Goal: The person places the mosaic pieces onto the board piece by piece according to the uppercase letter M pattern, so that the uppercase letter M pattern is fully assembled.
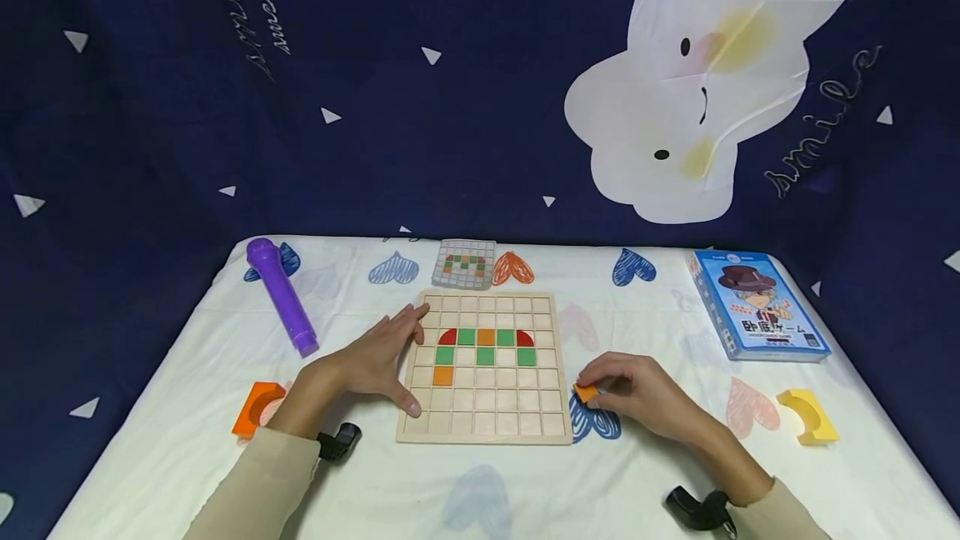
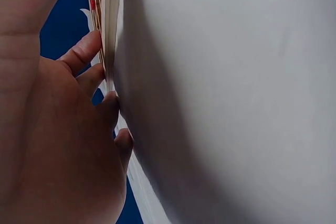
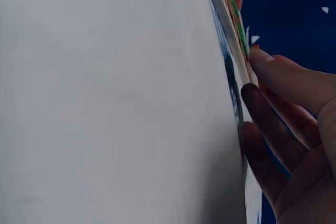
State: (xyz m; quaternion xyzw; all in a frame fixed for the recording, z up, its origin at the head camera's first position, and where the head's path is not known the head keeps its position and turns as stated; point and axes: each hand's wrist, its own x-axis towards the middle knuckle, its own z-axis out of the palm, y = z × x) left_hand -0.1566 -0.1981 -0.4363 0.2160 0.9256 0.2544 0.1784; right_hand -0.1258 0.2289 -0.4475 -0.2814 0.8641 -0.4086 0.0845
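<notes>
A light wooden grid board (image 1: pixel 486 423) lies in the middle of the table in the head view. Its upper rows carry several green square tiles (image 1: pixel 466 337), two orange square tiles (image 1: pixel 442 376) and two red rounded tiles (image 1: pixel 524 338) at the ends of one row. My left hand (image 1: pixel 372 357) rests along the board's left edge, fingers spread and thumb near its lower left corner. Just off the right edge, my right hand (image 1: pixel 641 394) pinches an orange square tile (image 1: pixel 586 392) between thumb and fingers. In the right wrist view, the thumb and fingers (image 3: pixel 278 129) mostly hide that tile.
Behind the board lies a small pattern card (image 1: pixel 463 265) with a similar grid. A purple toy microphone (image 1: pixel 282 297) and an orange block (image 1: pixel 257 408) are on the left. To the right are a blue game box (image 1: pixel 765 307) and a yellow arch block (image 1: pixel 813 417).
</notes>
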